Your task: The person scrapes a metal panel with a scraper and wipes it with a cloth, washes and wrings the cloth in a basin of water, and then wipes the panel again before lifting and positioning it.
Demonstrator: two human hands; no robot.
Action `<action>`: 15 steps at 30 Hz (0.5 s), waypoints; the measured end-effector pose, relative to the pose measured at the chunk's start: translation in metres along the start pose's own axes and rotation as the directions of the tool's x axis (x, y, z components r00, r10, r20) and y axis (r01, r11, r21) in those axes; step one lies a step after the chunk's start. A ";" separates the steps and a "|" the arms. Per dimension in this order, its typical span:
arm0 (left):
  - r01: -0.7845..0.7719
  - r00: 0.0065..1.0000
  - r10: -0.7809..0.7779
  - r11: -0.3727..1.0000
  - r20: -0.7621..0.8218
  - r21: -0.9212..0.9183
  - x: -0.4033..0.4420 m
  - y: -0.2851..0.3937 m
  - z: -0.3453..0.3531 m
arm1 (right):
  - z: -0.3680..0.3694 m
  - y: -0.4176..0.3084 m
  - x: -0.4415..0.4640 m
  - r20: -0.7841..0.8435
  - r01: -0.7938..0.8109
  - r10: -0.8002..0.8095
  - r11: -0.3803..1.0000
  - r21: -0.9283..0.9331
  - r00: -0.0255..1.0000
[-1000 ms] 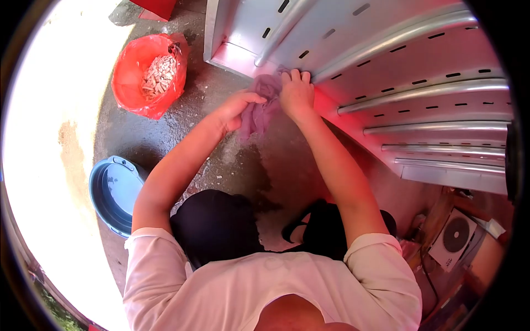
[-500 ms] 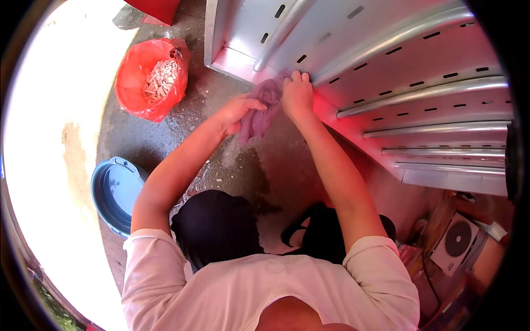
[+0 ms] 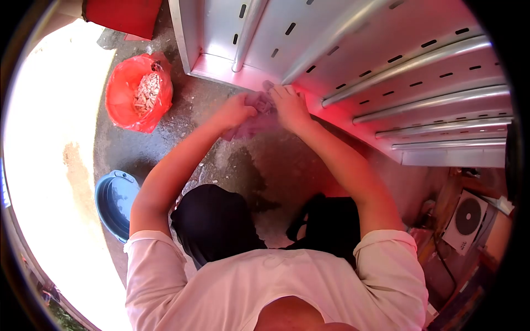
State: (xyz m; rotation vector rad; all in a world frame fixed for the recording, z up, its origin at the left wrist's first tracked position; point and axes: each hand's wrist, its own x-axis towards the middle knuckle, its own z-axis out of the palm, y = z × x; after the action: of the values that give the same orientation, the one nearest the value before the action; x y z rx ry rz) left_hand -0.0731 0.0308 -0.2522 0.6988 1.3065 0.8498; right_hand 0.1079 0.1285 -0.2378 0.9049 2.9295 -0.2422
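A crumpled purple cloth (image 3: pixel 249 128) hangs between my two hands, beside the lower edge of a large silver metal panel (image 3: pixel 221 69). My left hand (image 3: pixel 236 112) grips its left side, thumb toward the middle. My right hand (image 3: pixel 290 109) has its fingers bent over the cloth's upper right part, right at the panel's edge. The right fingertips lie against the cloth, and part of it is hidden beneath them. Raised round tubes and rows of dark slots run across the panel.
A red bag-lined bucket (image 3: pixel 115 94) holding many pale pieces stands at the upper left on wet concrete. Below it is a blue basin (image 3: pixel 113 212) with water. A white boxy item with a round dark disc (image 3: pixel 468 216) lies among clutter at the lower right.
My right hand has shifted slightly left and down along the panel edge, fingers flatter over the cloth. The cloth is more bunched between the hands. The view has turned somewhat.
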 end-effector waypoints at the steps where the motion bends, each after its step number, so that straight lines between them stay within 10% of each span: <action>1: -0.113 0.983 0.154 0.938 -0.101 0.328 0.002 0.005 0.008 | -0.003 0.011 -0.010 0.031 -0.002 0.002 1.000 0.002 1.000; 2: -0.170 0.934 0.328 0.758 -0.142 0.629 0.003 0.013 0.017 | -0.002 0.022 -0.020 0.033 -0.014 0.015 0.999 -0.039 0.999; 5: -0.181 0.967 0.252 0.804 -0.049 0.566 0.022 0.029 0.030 | 0.002 0.060 -0.039 0.171 -0.192 0.211 0.974 -0.121 0.963; 15: -0.139 0.989 0.048 0.656 0.142 0.742 0.049 0.033 0.082 | 0.021 0.099 -0.052 0.080 -0.049 0.053 0.998 -0.048 0.995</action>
State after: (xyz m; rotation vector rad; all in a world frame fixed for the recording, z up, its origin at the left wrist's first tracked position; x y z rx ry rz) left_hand 0.0059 0.0919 -0.2383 1.4641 1.5259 0.2935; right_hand 0.2067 0.1770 -0.2660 0.9385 2.8220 -0.2021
